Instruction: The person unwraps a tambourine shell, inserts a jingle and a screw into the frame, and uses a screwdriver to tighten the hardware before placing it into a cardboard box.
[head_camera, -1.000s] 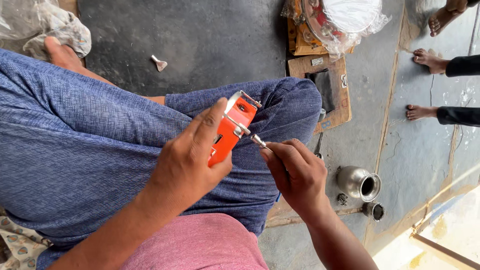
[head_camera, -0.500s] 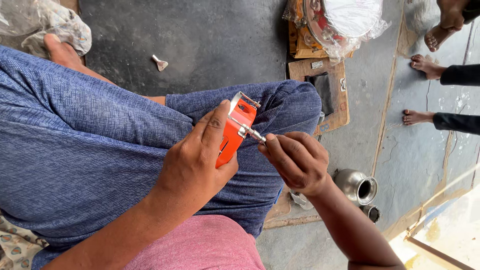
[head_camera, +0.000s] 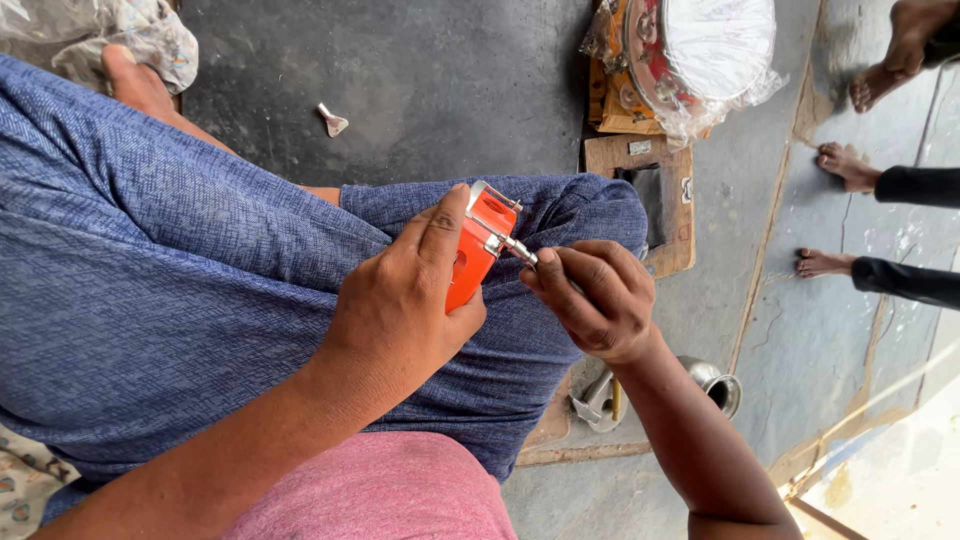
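Here an orange block-shaped part (head_camera: 478, 255) with a metal clip at its top is gripped by the left hand (head_camera: 405, 310), fingers wrapped round it and thumb laid along its edge, over the lap in blue trousers (head_camera: 190, 270). A small metal pin (head_camera: 510, 246) sticking out of the part's side is pinched by the curled fingers of the right hand (head_camera: 595, 300). Below the right wrist, a steel cup (head_camera: 718, 385) is seen on the grey floor (head_camera: 740, 200). Beyond the hands a plastic-wrapped round object (head_camera: 700, 55) is lying.
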